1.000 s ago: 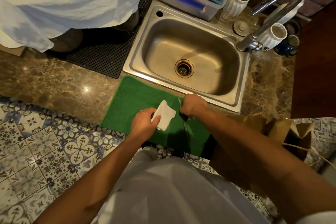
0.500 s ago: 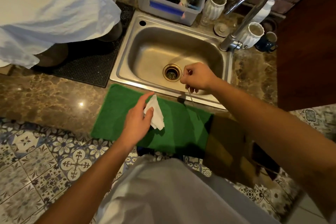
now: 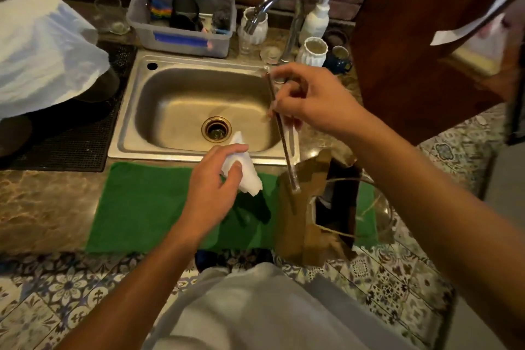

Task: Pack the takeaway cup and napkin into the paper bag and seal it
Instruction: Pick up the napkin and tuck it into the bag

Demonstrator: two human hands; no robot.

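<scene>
Beside the open brown paper bag [image 3: 298,207], the left hand [image 3: 210,193] pinches a soft, light white napkin [image 3: 244,176]; the right hand [image 3: 309,99] grips a thin straw [image 3: 281,133] above the bag.

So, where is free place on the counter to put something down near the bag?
The green mat is bare to the left of the left hand, and so is the marble counter beyond it. The sink basin holds nothing. Behind the sink it is crowded: plastic bin, cups, soap bottle.
</scene>
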